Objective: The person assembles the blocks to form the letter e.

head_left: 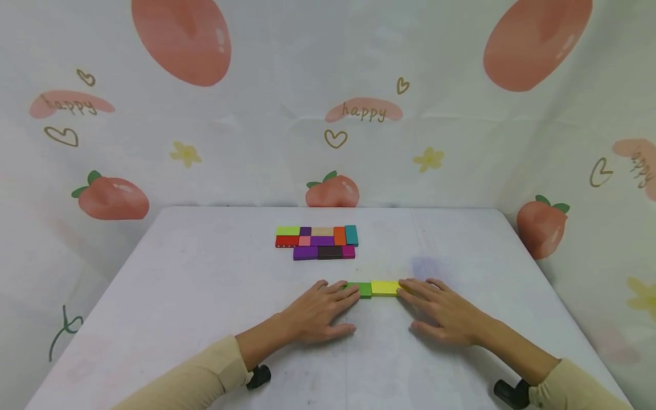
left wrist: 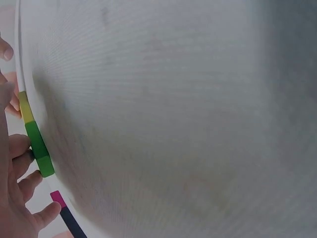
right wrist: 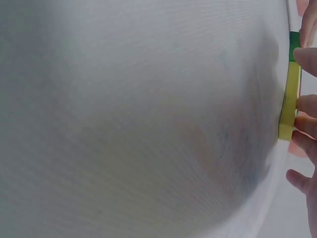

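Observation:
A green block (head_left: 365, 291) and a yellow block (head_left: 384, 288) lie end to end in a row on the white table. My left hand (head_left: 324, 313) rests its outstretched fingers over the left end of the green block, hiding part of it. At the yellow block's right end are the fingertips of my right hand (head_left: 445, 313). Both thumbs point inward, apart from the blocks. In the left wrist view, fingers lie along the green block (left wrist: 39, 148); in the right wrist view, fingers touch the yellow block (right wrist: 290, 104).
Farther back on the table (head_left: 205, 273) lies a patch of fitted flat blocks in three rows, among them a red block (head_left: 287, 241), a dark brown block (head_left: 330, 253) and a teal block (head_left: 351, 235). A patterned white cloth (head_left: 266, 68) hangs behind the table.

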### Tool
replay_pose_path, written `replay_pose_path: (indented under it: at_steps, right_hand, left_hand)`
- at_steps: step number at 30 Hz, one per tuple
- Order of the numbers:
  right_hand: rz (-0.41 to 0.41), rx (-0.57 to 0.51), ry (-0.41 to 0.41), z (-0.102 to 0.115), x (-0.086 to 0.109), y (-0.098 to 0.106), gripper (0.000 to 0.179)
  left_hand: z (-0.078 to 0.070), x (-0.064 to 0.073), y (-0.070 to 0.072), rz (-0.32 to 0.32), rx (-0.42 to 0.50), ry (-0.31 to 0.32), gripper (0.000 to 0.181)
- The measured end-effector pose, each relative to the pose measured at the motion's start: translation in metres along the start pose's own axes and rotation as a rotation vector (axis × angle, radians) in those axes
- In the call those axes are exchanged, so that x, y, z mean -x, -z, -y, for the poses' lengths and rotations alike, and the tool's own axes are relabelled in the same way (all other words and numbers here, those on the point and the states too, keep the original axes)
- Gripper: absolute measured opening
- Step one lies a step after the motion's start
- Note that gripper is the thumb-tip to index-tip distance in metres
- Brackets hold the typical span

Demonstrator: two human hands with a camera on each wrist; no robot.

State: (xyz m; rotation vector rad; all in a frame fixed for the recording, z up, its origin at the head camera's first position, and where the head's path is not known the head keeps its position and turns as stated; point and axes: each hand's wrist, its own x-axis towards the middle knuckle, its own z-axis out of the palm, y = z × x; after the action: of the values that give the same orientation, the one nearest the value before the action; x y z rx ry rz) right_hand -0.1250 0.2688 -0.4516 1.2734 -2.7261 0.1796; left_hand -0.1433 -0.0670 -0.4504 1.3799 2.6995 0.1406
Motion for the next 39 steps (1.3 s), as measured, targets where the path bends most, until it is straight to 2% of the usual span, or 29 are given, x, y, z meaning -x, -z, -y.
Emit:
replay_pose_path:
  at_steps: [5, 16, 29, 39]
  right_hand:
    - [-0.010, 0.002, -0.001, 0.000, 0.001, -0.001, 0.067]
    - [-0.028, 0.020, 0.015, 0.000, -0.004, 0.001, 0.068]
    - [-0.006, -0.036, -0.019, -0.001, -0.002, 0.004, 0.065]
    - [-0.020, -0.039, -0.006, -0.003, -0.001, 0.002, 0.067]
  left_hand:
    - [0.000, -0.001, -0.002, 0.000, -0.019, 0.011, 0.071]
    - [0.002, -0.001, 0.000, 0.008, 0.000, 0.021, 0.071]
    - [0.002, -0.003, 0.006, 0.016, 0.038, 0.021, 0.068]
    - [0.007, -0.014, 0.012, -0.083, 0.067, 0.038, 0.065]
